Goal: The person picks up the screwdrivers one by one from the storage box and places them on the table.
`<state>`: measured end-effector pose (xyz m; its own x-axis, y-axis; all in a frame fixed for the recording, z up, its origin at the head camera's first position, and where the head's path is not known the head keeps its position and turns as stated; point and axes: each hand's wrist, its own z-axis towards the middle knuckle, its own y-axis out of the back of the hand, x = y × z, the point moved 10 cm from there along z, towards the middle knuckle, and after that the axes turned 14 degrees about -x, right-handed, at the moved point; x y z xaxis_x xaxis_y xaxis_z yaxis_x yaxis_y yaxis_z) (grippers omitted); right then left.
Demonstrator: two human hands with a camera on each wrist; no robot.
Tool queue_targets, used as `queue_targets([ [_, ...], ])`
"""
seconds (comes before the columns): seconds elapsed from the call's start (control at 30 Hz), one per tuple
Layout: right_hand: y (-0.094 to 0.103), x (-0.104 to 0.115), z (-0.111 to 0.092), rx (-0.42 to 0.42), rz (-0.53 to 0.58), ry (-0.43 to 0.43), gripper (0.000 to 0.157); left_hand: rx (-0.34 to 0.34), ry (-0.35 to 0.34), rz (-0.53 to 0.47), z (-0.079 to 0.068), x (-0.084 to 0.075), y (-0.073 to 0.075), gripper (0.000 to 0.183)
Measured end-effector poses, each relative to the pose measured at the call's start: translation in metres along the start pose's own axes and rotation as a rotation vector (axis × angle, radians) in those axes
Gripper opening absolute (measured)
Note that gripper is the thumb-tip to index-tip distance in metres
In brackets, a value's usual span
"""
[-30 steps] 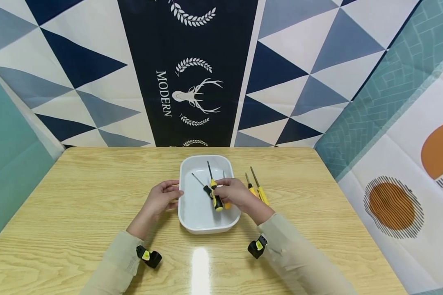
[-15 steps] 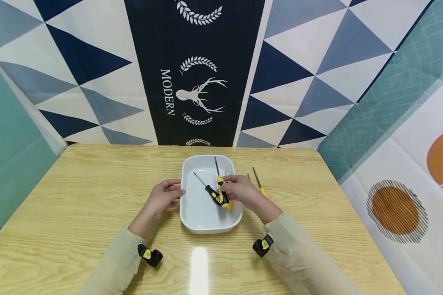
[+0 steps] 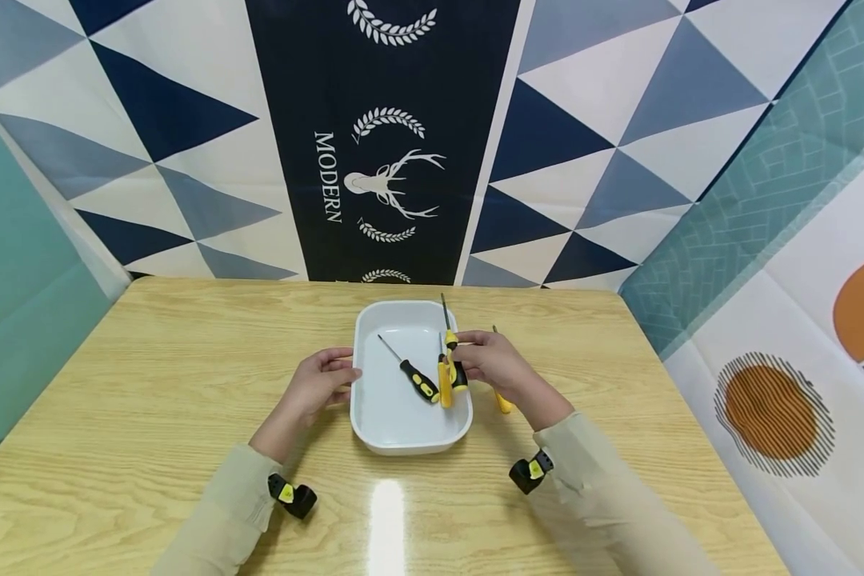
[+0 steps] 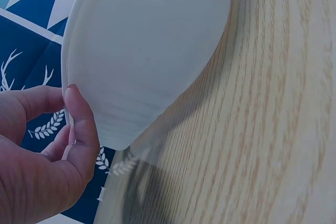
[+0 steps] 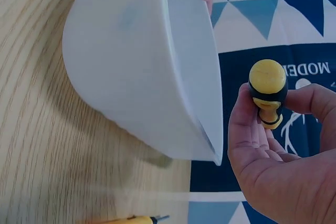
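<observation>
MODERN backdrop (image 3: 389, 88); screwdriver (image 5: 268, 78) in right hand (image 3: 497, 360)

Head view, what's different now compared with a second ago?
The right grip carried its held screwdriver rightward, from above the middle of the white tray toward its right rim, showing more of the black-handled screwdriver and orange-handled screwdriver inside. Nothing was let go. The left grip still pinches the tray's left rim.

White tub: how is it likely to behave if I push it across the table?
The white tub should stay stiff: its wall shows no buckling where the left hand pinches the rim. It will probably slide rather than tip, being low and broad on a smooth-looking table. The black-and-yellow screwdriver lying loose inside may shift or roll.
</observation>
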<state>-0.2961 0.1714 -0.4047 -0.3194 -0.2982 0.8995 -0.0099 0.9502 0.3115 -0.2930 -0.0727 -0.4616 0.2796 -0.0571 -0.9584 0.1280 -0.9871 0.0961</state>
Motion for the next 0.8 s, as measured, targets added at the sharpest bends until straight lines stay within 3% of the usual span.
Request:
queue_targets([
  [0.8,0.031,-0.008,0.001,-0.034,0.005,0.000,0.053,0.003,-0.003,0.011,0.000,0.000,0.000,0.045],
])
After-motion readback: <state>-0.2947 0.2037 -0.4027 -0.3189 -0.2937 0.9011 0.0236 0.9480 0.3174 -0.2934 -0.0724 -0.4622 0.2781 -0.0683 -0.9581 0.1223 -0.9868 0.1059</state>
